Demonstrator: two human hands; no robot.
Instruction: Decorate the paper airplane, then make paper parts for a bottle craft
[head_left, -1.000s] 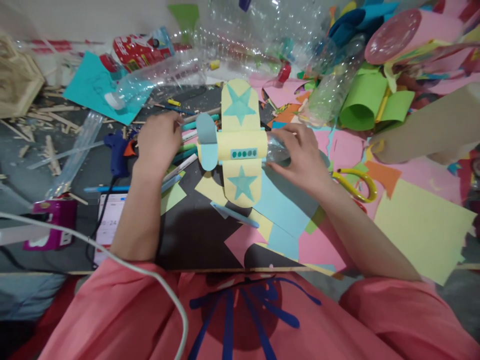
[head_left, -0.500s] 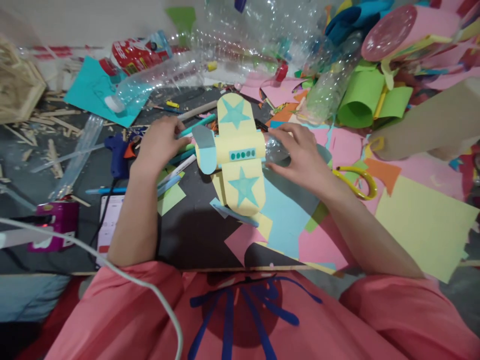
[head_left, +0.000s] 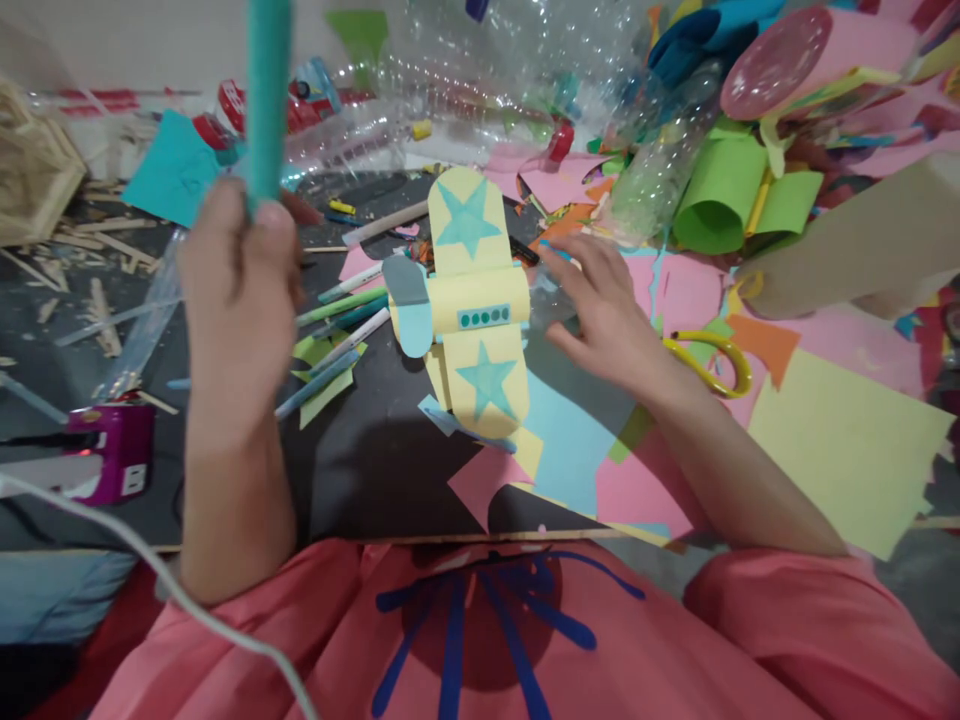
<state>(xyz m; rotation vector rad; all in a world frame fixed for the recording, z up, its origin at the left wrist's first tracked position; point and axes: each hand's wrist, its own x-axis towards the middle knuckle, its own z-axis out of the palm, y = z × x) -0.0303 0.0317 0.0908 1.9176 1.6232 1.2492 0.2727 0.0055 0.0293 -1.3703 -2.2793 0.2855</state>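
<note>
My left hand [head_left: 244, 290] is raised on the left, its fingers closed round a teal marker [head_left: 268, 100] that stands upright and reaches the top edge of the view. A yellow paper airplane [head_left: 480, 285] with teal stars on its wings lies on the dark table, between my hands. Just right of its body, my right hand [head_left: 592, 310] has its fingers spread with nothing held, over a clear plastic piece. Several markers [head_left: 349, 310] lie left of the airplane, beside green paper scraps.
Clear plastic bottles [head_left: 480, 90] fill the back. On the right are yellow-handled scissors [head_left: 712, 365], a green paper roll [head_left: 720, 190] and a yellow sheet [head_left: 847, 440]. Wood sticks, a purple box [head_left: 116, 450] and a white cable [head_left: 150, 560] are at the left.
My left hand has lifted from beside the airplane, up and to the left, with the teal marker in it. My right hand has barely moved.
</note>
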